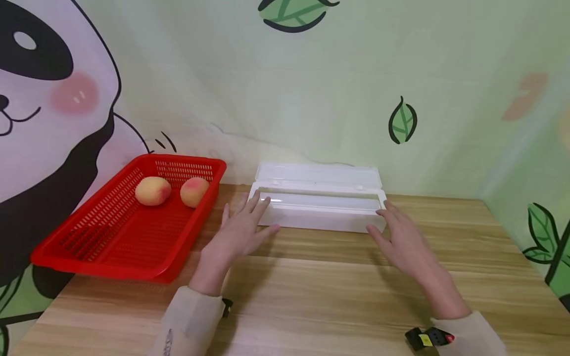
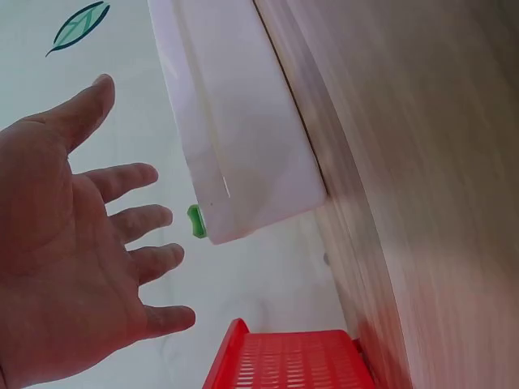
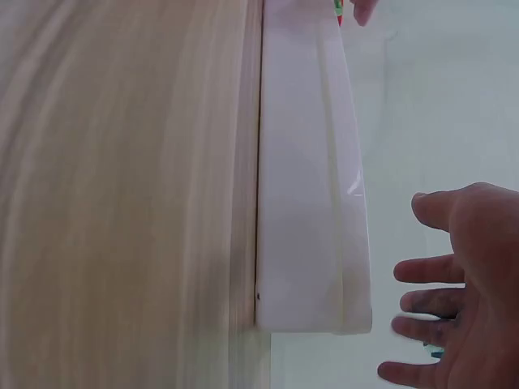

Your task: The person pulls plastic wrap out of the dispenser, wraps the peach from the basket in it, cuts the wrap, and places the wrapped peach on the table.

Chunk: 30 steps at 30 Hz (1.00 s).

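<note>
A long white box (image 1: 320, 217) stands at the back of the table, its hinged lid (image 1: 317, 175) tipped back against the wall side. A pale, shiny strip shows in its opening; what it is I cannot tell. Near the box's left end is my left hand (image 1: 236, 232), fingers spread and extended. Near the right end my right hand (image 1: 403, 242) is held with its fingers straight. In the left wrist view the left hand (image 2: 73, 243) is apart from the box (image 2: 259, 154). A gap also separates the right hand (image 3: 478, 284) from it in the right wrist view.
To the left, a red plastic basket (image 1: 171, 269) holds two peaches, one farther left (image 1: 153, 191) and one by the right wall (image 1: 194, 192). The wooden table (image 1: 320, 296) meets a printed cloth backdrop (image 1: 311, 109). A small green thing (image 2: 196, 221) shows beside the box's end.
</note>
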Each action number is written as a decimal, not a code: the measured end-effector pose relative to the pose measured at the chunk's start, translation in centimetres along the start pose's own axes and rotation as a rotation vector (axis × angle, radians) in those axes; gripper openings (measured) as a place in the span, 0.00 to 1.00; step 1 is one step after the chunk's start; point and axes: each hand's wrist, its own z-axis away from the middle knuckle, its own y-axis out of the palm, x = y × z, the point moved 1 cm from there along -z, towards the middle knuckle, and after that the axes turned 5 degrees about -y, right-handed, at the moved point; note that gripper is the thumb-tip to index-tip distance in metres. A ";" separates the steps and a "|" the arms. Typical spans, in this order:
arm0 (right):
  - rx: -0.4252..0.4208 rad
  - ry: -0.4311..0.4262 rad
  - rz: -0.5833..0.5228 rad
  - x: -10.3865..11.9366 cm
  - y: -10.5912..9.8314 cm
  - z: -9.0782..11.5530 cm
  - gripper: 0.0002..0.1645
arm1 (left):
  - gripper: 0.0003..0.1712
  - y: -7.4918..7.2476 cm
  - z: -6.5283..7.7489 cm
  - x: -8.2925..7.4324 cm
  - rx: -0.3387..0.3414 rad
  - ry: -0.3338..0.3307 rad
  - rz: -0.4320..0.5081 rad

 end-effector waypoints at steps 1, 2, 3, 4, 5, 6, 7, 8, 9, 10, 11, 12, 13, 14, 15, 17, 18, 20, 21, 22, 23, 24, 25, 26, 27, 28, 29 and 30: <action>-0.011 -0.008 -0.009 0.0 0.1 -0.1 0.35 | 0.45 0.0 -0.1 -0.1 0.001 0.001 0.005; -0.022 -0.018 -0.017 0.0 0.1 -0.3 0.34 | 0.45 0.0 -0.2 -0.1 0.001 0.002 0.008; -0.034 -0.027 -0.025 0.0 0.2 -0.4 0.32 | 0.45 0.0 -0.4 -0.1 -0.001 0.006 0.012; -0.043 -0.034 -0.033 0.0 0.2 -0.6 0.31 | 0.44 0.0 -0.5 -0.1 -0.003 0.009 0.016; -0.052 -0.042 -0.039 0.0 0.3 -0.7 0.30 | 0.44 0.0 -0.6 -0.2 -0.005 0.013 0.020; -0.059 -0.049 -0.045 -0.1 0.4 -0.9 0.29 | 0.43 0.0 -0.8 -0.2 -0.008 0.016 0.027; -0.064 -0.053 -0.052 0.0 0.5 -1.0 0.28 | 0.43 0.0 -0.9 -0.2 -0.015 0.019 0.033; -0.069 -0.057 -0.056 -0.1 0.5 -1.1 0.27 | 0.42 0.0 -1.1 -0.2 -0.023 0.021 0.033; -0.072 -0.059 -0.059 0.0 0.5 -1.1 0.26 | 0.40 0.0 -1.2 -0.2 -0.033 0.025 0.038; -0.075 -0.061 -0.062 -0.1 0.6 -1.2 0.25 | 0.39 0.0 -1.4 -0.2 -0.041 0.024 0.043; -0.075 -0.060 -0.064 -0.1 0.6 -1.3 0.25 | 0.37 0.0 -1.5 -0.2 -0.048 0.024 0.043; -0.077 -0.058 -0.066 0.0 0.6 -1.4 0.24 | 0.36 0.0 -1.7 -0.3 -0.051 0.026 0.048; -0.078 -0.056 -0.070 -0.1 0.7 -1.4 0.24 | 0.36 0.0 -1.8 -0.3 -0.050 0.027 0.053; -0.079 -0.055 -0.072 -0.1 0.7 -1.5 0.23 | 0.35 0.1 -2.0 -0.4 -0.048 0.031 0.055; -0.080 -0.053 -0.075 -0.2 0.8 -1.6 0.23 | 0.35 0.2 -2.2 -0.5 -0.042 0.034 0.063; -0.085 -0.054 -0.078 -0.4 1.0 -1.7 0.22 | 0.35 0.3 -2.5 -0.7 -0.026 0.036 0.071; -0.088 -0.058 -0.079 -0.5 1.1 -1.8 0.21 | 0.35 0.4 -2.6 -0.8 -0.020 0.036 0.076; -0.088 -0.062 -0.078 -0.6 1.3 -1.9 0.20 | 0.35 0.5 -2.8 -1.0 -0.017 0.027 0.079; -0.087 -0.064 -0.077 -0.7 1.4 -2.1 0.19 | 0.35 0.5 -2.9 -1.0 -0.014 0.019 0.079; -0.084 -0.065 -0.073 -0.7 1.4 -2.2 0.19 | 0.34 0.5 -2.9 -1.1 -0.015 0.013 0.079; -0.077 -0.062 -0.071 -0.7 1.5 -2.3 0.20 | 0.34 0.5 -3.0 -1.1 -0.015 0.011 0.078; -0.072 -0.061 -0.069 -0.7 1.5 -2.4 0.20 | 0.34 0.5 -3.0 -1.1 -0.014 0.008 0.077; -0.067 -0.059 -0.066 -0.7 1.5 -2.5 0.20 | 0.34 0.5 -3.1 -1.1 -0.014 0.007 0.075; -0.065 -0.060 -0.063 -0.6 1.5 -2.6 0.20 | 0.33 0.5 -3.2 -1.1 -0.012 0.006 0.077; -0.064 -0.059 -0.059 -0.6 1.5 -2.7 0.20 | 0.33 0.5 -3.2 -1.1 -0.009 0.003 0.080; -0.067 -0.061 -0.053 -0.6 1.6 -2.7 0.21 | 0.33 0.6 -3.3 -1.1 -0.008 0.001 0.082; -0.069 -0.061 -0.048 -0.6 1.6 -2.8 0.21 | 0.33 0.6 -3.3 -1.0 -0.007 -0.002 0.087; -0.072 -0.059 -0.044 -0.5 1.6 -2.8 0.23 | 0.32 0.6 -3.4 -1.0 -0.006 -0.006 0.093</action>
